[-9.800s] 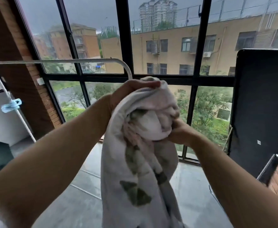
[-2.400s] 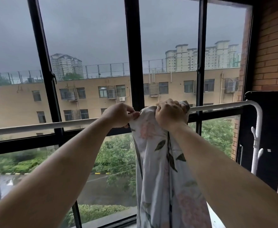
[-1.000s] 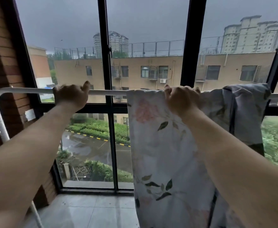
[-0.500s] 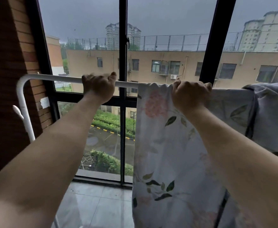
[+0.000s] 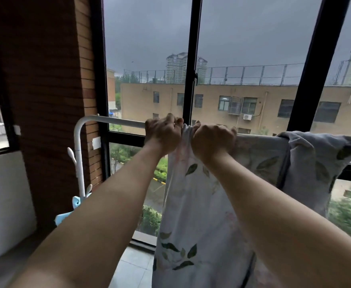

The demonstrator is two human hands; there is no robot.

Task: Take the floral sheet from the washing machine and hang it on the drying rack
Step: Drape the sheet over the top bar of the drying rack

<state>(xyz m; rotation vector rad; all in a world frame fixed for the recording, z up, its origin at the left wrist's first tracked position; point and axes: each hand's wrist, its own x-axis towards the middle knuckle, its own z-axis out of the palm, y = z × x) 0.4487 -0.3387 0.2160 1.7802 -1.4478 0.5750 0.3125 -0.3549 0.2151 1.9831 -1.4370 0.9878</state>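
Observation:
The white floral sheet (image 5: 199,215), printed with green leaves and pink flowers, hangs over the drying rack's white top bar (image 5: 118,121) and drops out of the bottom of the view. My left hand (image 5: 163,134) grips the sheet's left top edge at the bar. My right hand (image 5: 213,140) is right beside it, fingers curled over the bunched cloth on the bar. To the right the sheet lies bunched over the bar (image 5: 316,161).
The rack's left post (image 5: 79,163) curves down beside a brick pillar (image 5: 47,100), with a light blue clip (image 5: 65,215) low on it. Black-framed windows (image 5: 190,80) stand just behind the bar. Grey floor tiles (image 5: 133,271) lie below.
My left hand has slid right along the bar and now holds the sheet's edge next to my right hand. The view has swung left, showing more of the brick pillar.

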